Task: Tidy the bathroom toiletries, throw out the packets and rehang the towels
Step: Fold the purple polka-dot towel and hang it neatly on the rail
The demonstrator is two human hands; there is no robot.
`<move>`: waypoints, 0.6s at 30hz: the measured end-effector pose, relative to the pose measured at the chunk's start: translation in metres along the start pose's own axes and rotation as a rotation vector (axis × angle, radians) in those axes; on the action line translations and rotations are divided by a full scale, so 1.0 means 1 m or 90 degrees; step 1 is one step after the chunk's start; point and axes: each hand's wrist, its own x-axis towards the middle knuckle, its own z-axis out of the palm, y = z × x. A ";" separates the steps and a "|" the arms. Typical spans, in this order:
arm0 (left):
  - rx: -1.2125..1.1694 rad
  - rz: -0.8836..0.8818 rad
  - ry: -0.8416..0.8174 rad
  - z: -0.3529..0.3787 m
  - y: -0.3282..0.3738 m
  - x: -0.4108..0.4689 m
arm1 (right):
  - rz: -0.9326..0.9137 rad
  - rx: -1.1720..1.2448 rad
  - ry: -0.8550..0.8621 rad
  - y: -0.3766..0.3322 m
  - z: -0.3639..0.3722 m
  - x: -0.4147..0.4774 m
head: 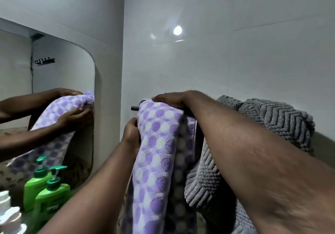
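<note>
The step in hand is the towel part of the job. A purple spotty towel [157,143] is draped over the towel bar [134,108], close to the bar's left end, and it hangs down a long way in front. It looks a bit bunched and folded on itself, so I think it is not hung neatly yet.

The right hand [172,99] lies on top of the towel, right where it goes over the bar. Its fingers look laid out quite flat, pressing down, so its grip is open and it pinches nothing. The left hand [131,132] is lower, at the towel's left edge. Its fingers are curled round that edge, so its grip is closed on the towel.

Next, I think the towel needs a pull sideways and down to spread it flat. The top hand should hold it so that it does not slide off the bar.

A grey towel [272,118] is heaped on the same bar, farther toward the right end. It looks lumpy and may need fixing too.

At the bottom left a green pump bottle [52,194] stands beside the mirror [63,70], with white bottles [9,213] near it. Their tops are on. I cannot see what is inside them.
</note>
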 end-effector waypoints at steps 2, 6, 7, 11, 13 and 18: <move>-0.033 0.011 -0.019 -0.002 -0.004 0.007 | 0.007 0.033 -0.034 0.000 0.000 -0.009; -0.071 0.023 -0.078 -0.001 -0.009 0.013 | 0.011 0.070 -0.017 0.000 0.000 -0.026; -0.080 0.026 -0.098 0.001 -0.008 0.013 | 0.015 0.057 0.009 -0.001 0.001 -0.028; -0.135 0.019 -0.167 0.003 -0.014 0.015 | 0.003 -0.077 0.179 0.000 0.006 -0.013; -0.135 0.044 -0.192 0.001 -0.021 0.014 | -0.025 -0.146 0.303 0.004 0.013 -0.005; 0.001 0.116 -0.147 -0.020 -0.025 0.029 | 0.015 -0.223 0.326 0.006 0.018 -0.013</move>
